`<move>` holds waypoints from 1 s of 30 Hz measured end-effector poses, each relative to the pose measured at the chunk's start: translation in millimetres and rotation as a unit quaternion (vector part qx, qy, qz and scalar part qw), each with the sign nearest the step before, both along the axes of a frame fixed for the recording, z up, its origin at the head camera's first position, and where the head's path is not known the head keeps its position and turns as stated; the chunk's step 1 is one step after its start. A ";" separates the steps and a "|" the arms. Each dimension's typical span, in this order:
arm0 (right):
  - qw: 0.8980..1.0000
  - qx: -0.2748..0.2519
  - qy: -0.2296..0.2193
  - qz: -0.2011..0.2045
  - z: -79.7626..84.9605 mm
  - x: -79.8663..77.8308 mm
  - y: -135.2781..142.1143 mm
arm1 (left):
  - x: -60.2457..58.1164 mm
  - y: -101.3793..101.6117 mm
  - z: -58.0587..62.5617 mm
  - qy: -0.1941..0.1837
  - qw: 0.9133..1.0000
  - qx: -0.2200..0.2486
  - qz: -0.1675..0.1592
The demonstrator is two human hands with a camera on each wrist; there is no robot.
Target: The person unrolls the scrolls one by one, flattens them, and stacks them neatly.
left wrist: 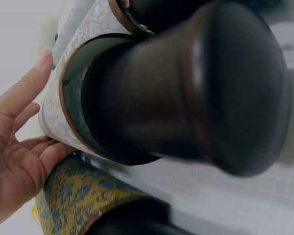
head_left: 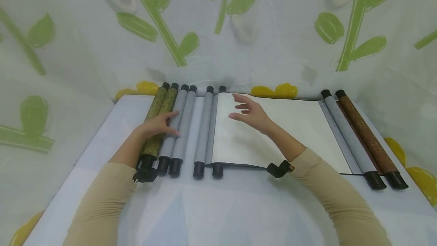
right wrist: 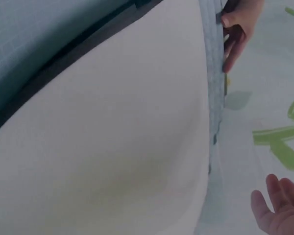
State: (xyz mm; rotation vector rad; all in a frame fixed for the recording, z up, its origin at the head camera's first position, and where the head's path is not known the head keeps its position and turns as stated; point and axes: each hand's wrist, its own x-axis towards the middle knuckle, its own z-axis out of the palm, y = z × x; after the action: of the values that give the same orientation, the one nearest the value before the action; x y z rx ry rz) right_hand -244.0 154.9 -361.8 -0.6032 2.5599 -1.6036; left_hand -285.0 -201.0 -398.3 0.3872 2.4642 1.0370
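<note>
Currently, the left hand (head_left: 157, 125) reaches over the left part of the pale tabletop (head_left: 222, 215), thumb and fingers parted and loose, its fingers touching a pair of slim grey cloth-covered rolls with black end caps (head_left: 181, 145) without clasping them. Two olive-gold patterned fabric rolls (head_left: 168, 103) lie just beside these, nearer the tabletop's left edge. The right hand (head_left: 252, 114) holds nothing; its fingers are bent slightly and spread apart above the left part of a wide white sheet with dark borders (head_left: 290, 136). That sheet lies across the tabletop's far half, between a grey cloth roll (head_left: 205, 124) and another grey roll (head_left: 349, 136). A brown patterned roll (head_left: 367, 136) lies beside the latter, near the tabletop's right edge.
</note>
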 end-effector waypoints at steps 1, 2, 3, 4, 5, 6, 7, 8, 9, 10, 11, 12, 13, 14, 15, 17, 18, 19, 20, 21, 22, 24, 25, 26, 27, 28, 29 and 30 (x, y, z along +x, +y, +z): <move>1.000 0.004 0.000 0.002 -2.0 -0.5 -4.7 | 0.0 0.8 -0.9 0.000 1.000 0.000 -0.007; 1.000 0.007 -0.001 0.005 -3.5 -0.7 -9.2 | -0.2 1.5 -1.9 0.000 1.000 0.000 -0.013; 1.000 0.010 0.000 0.008 -4.1 -0.6 -14.1 | -0.2 2.2 -2.6 -0.002 1.000 0.003 -0.013; 1.000 0.012 0.001 0.012 -4.6 -0.7 -19.0 | -0.4 2.7 -3.2 -0.004 1.000 0.007 -0.012; 1.000 0.011 0.001 0.017 -5.1 -1.3 -23.9 | -0.6 2.6 -3.8 -0.005 1.000 0.008 -0.010; 1.000 0.011 0.002 0.021 -5.1 -1.8 -28.7 | -0.7 2.4 -3.9 -0.004 1.000 0.010 -0.008; 1.000 0.013 0.002 0.023 -4.6 -2.2 -33.5 | -0.4 2.3 -3.7 -0.004 1.000 0.014 -0.006; 1.000 0.013 0.002 0.025 -4.4 -2.8 -38.1 | -0.4 2.2 -3.9 -0.004 1.000 0.017 -0.004; 1.000 0.014 0.001 0.026 -4.7 -3.9 -42.6 | -0.4 2.3 -4.1 -0.004 1.000 0.019 -0.002; 0.999 0.016 -0.001 0.028 -5.2 -5.2 -46.9 | -0.6 2.5 -4.6 -0.001 1.000 0.019 -0.005; 0.999 0.017 -0.004 0.029 -5.7 -6.6 -51.2 | -0.7 2.7 -4.9 0.004 1.000 0.016 -0.007; 0.999 0.022 -0.007 0.030 -6.4 -8.1 -55.4 | -0.8 3.2 -5.6 0.010 1.000 0.013 -0.011; 0.999 0.028 -0.010 0.031 -7.5 -9.9 -59.6 | -1.0 3.6 -6.3 0.015 1.000 0.010 -0.013; 0.999 0.028 -0.014 0.034 -9.0 -12.3 -63.9 | -1.1 3.9 -7.0 0.021 1.000 0.006 -0.016; 0.999 0.030 -0.017 0.037 -10.4 -14.7 -68.4 | -1.3 4.0 -7.9 0.024 1.000 0.003 -0.017; 0.998 0.036 -0.025 0.042 -12.3 -19.2 -77.5 | -1.4 4.0 -9.2 0.030 0.999 -0.001 -0.017; 0.998 0.041 -0.027 0.046 -13.2 -21.7 -82.1 | -1.3 4.0 -9.8 0.030 0.999 0.001 -0.017; 0.997 0.046 -0.030 0.050 -13.9 -23.8 -86.6 | -1.2 3.7 -10.3 0.031 0.999 0.001 -0.015; 0.997 0.051 -0.033 0.057 -14.2 -25.6 -91.2 | -1.0 3.7 -10.8 0.031 0.999 0.001 -0.015; 0.995 0.066 -0.032 0.062 -14.5 -27.3 -95.9 | -0.8 3.7 -11.1 0.031 0.999 0.000 -0.014; 0.994 0.078 -0.033 0.068 -14.9 -28.6 -100.5 | -0.5 3.6 -11.4 0.032 0.999 -0.003 -0.013; 0.991 0.099 -0.035 0.076 -15.6 -30.5 -109.4 | 0.1 3.3 -11.8 0.032 0.999 -0.007 -0.014; 0.990 0.107 -0.039 0.078 -16.0 -31.1 -114.0 | 0.2 3.1 -11.8 0.034 0.999 -0.008 -0.016; 0.990 0.112 -0.042 0.078 -16.6 -32.0 -118.8 | 0.4 3.0 -11.5 0.034 0.999 -0.008 -0.016; 0.989 0.114 -0.049 0.079 -17.7 -32.9 -123.7 | 0.5 2.3 -11.1 0.035 0.999 -0.007 -0.016; 0.989 0.106 -0.059 0.079 -18.5 -33.8 -128.8 | 0.6 1.7 -10.6 0.034 0.999 -0.003 -0.016; 0.990 0.100 -0.067 0.078 -19.5 -34.9 -133.9 | 0.8 1.1 -9.7 0.033 0.999 0.000 -0.014; 0.990 0.092 -0.075 0.078 -20.9 -36.2 -139.0 | 0.7 0.3 -9.1 0.032 0.999 0.004 -0.013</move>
State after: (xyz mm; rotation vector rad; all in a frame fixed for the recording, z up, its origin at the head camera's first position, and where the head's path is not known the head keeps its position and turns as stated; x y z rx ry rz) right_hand -280.2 15.9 -382.7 -0.6218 2.4474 -1.2959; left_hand -284.3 -200.7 -407.3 0.4597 2.5063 1.0394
